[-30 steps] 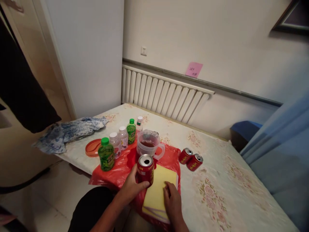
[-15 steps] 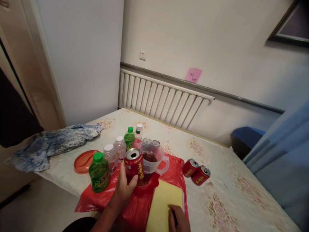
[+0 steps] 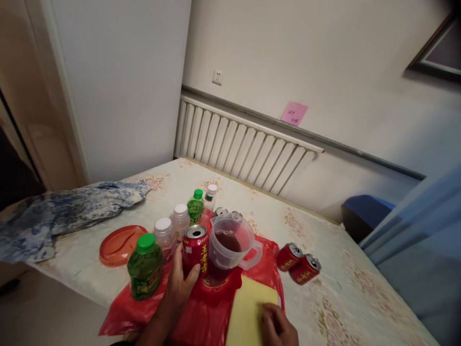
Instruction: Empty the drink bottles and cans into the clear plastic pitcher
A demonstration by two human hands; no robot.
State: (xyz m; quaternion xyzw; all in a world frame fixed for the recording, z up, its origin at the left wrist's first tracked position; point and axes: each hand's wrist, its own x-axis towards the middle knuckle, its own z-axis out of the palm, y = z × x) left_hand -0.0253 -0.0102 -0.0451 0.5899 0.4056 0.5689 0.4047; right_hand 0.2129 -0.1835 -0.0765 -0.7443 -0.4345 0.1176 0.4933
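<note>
My left hand (image 3: pixel 179 281) wraps round a red drink can (image 3: pixel 195 250) with yellow lettering, held upright with its top opened. Just right of the can stands a clear plastic measuring jug (image 3: pixel 248 235) with brown liquid in it. My right hand (image 3: pixel 278 326) is closed, its fingers curled over the right edge of a yellow pad (image 3: pixel 248 307); nothing shows in its grasp. Left of the can are a green-capped bottle (image 3: pixel 145 269) of green liquid and two clear white-capped bottles (image 3: pixel 163 235). A red plastic bag (image 3: pixel 201 317) lies beneath these things.
Two red cans (image 3: pixel 305 269) stand at the right on the floral tablecloth (image 3: pixel 342 269). Behind the jug are a smaller green bottle (image 3: pixel 195 206), a white-capped bottle (image 3: pixel 210 199) and can tops. An orange lid (image 3: pixel 120 245) and crumpled blue-white cloth (image 3: pixel 90 206) lie left.
The can in my left hand has moved down and left, away from the jug, so more of the jug shows. My right hand stays curled at the pad. The view has shifted slightly.
</note>
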